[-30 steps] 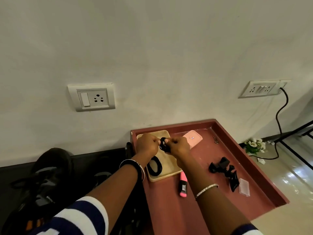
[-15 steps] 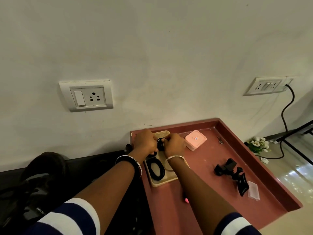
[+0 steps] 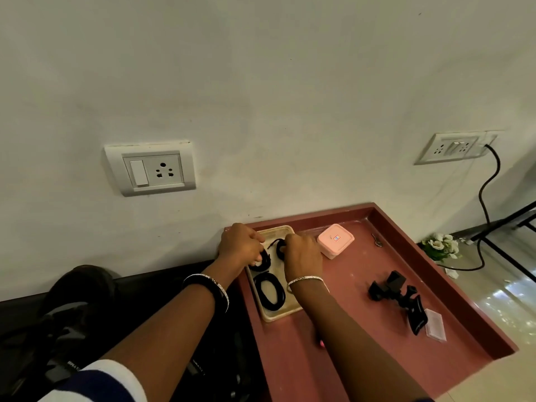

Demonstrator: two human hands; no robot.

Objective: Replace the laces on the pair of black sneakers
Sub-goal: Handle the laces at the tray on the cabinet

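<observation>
At the centre of the frame both hands reach into the beige tray (image 3: 279, 316) on the red table (image 3: 377, 256). The left hand (image 3: 239, 246) curls its fingers round a black lace coil (image 3: 261, 264), and the right hand (image 3: 303, 255) pinches a smaller lace coil (image 3: 280, 245). A third coil (image 3: 269, 290) lies loose lower in the tray, and a black sneaker (image 3: 72, 300) sits at lower left.

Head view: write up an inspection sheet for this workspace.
Surface: maroon rimmed table, beige tray on it.
Job's things: free coil of black lace in tray; black sneaker on floor, left.
Clutter: pink box, black clamp mount, clear case.
Grips: left hand grips left coil; right hand pinches right coil.
Cables: black cable runs from right wall socket to floor.
Surroundings: white wall, left socket, flowers on floor.
</observation>
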